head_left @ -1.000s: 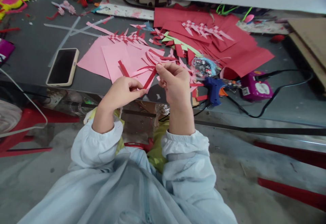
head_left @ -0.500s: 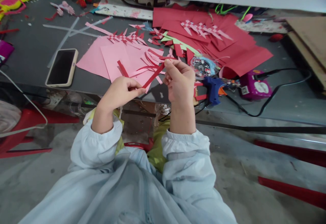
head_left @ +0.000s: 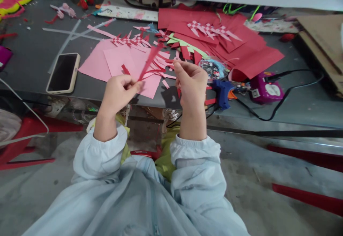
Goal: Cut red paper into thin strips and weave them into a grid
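My left hand (head_left: pixel 122 89) pinches a red paper strip (head_left: pixel 149 60) between thumb and fingers. The strip points up and away over pink paper sheets (head_left: pixel 118 59) and is smeared by motion. To the right, my right hand (head_left: pixel 191 80) is closed, thumb against forefinger, above the table's front edge. Whether anything is in its fingertips I cannot make out; a bit of red paper lies just beside them. Between the hands, loose red strips (head_left: pixel 157 70) curl over the pink paper. Woven red-and-pink paper pieces (head_left: pixel 128 41) lie beyond.
Red paper sheets (head_left: pixel 257 55) are piled at the back right, with woven pieces on top. A phone (head_left: pixel 64 73) lies on the left. Right of my right hand are a blue tool with an orange part (head_left: pixel 222 93) and a purple box (head_left: pixel 266 88) with a black cord.
The red strip has left my right fingertips and swung upward in my left hand. My left hand has moved left and slightly up; my right hand has barely moved.
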Available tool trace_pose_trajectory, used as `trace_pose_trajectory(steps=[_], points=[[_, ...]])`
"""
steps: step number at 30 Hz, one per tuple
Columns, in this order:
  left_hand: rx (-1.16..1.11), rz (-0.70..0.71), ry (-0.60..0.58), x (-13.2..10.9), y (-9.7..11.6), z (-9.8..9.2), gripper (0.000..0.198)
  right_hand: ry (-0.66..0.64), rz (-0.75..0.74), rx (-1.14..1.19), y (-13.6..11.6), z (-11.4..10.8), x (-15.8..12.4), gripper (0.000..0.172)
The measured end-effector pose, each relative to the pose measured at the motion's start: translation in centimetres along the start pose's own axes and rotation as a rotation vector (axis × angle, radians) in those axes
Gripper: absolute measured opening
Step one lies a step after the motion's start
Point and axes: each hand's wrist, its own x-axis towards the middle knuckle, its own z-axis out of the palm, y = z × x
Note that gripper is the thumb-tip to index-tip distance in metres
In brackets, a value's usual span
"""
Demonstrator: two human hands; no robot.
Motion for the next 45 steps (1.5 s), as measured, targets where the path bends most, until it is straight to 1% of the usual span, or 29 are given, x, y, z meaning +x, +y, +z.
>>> trace_pose_trajectory(steps=[2,4,6,9,12,16,20,23,25,27,29,31,32,34,35,36,38,40,42,44,45], points=[[0.066,-0.079,0.152,0.3,-0.7,-0.1,0.021,0.009,-0.033,-0.041,0.1,-0.1,0.0,0.018],[0.179,-0.184,0.229,0.5,-1.2,-0.3,0.022,-0.002,-0.053,-0.087,0.2,-0.1,0.0,0.017],[0.293,-0.263,0.246,0.7,-1.3,-0.4,0.023,-0.006,-0.078,-0.127,0.4,-0.1,-0.1,0.017],[0.386,-0.292,0.206,0.7,-1.2,-0.3,0.023,-0.010,-0.112,-0.154,0.8,0.0,-0.1,0.015],[0.415,-0.262,0.172,0.7,-1.0,-0.1,0.026,-0.029,-0.126,-0.173,0.9,-0.1,0.0,0.014],[0.389,-0.176,0.171,0.6,-1.0,0.0,0.027,-0.036,-0.127,-0.162,1.0,-0.4,0.3,0.015],[0.403,-0.094,0.144,1.1,-0.8,-0.1,0.023,0.011,-0.097,-0.104,0.7,-0.6,0.4,0.015],[0.434,-0.045,0.097,2.7,0.3,-0.4,0.018,0.085,-0.052,-0.038,0.2,-0.4,0.6,0.014],[0.449,-0.025,0.026,4.4,1.4,-0.6,0.014,0.139,-0.007,0.022,-0.3,-0.1,0.7,0.014],[0.469,0.015,-0.076,6.3,2.3,-0.6,0.008,0.179,0.023,0.080,-0.7,0.1,0.9,0.014],[0.468,0.056,-0.142,8.0,2.6,-0.3,0.006,0.203,0.010,0.105,-0.8,0.1,1.1,0.017],[0.397,0.104,-0.137,9.2,2.0,0.1,0.007,0.204,-0.037,0.075,-0.6,-0.1,1.3,0.024],[0.351,0.115,-0.102,9.4,1.4,0.3,0.009,0.205,-0.064,0.048,-0.4,-0.3,1.4,0.027],[0.295,0.089,-0.045,9.6,0.0,0.5,0.011,0.209,-0.107,-0.008,-0.2,-0.6,1.4,0.031],[0.298,0.060,-0.039,9.4,-0.7,0.5,0.010,0.213,-0.118,-0.031,-0.3,-0.7,1.4,0.030],[0.284,0.036,-0.022,9.3,-1.2,0.4,0.010,0.206,-0.123,-0.052,-0.6,-0.7,1.4,0.029],[0.253,-0.008,0.049,9.0,-1.5,0.0,0.011,0.158,-0.123,-0.092,-1.8,-0.2,1.4,0.023],[0.245,-0.055,0.169,8.8,-1.2,-0.4,0.012,0.104,-0.126,-0.137,-3.8,0.7,1.7,0.015],[0.221,-0.089,0.223,8.6,-0.5,-0.8,0.012,-0.040,-0.105,-0.246,-6.0,1.7,2.4,0.006],[0.195,-0.117,0.236,8.5,0.1,-1.1,0.014,-0.186,-0.105,-0.370,-7.6,2.6,3.4,0.009],[0.186,-0.134,0.241,8.4,0.3,-1.2,0.014,-0.226,-0.112,-0.404,-8.0,2.9,3.9,0.013]])
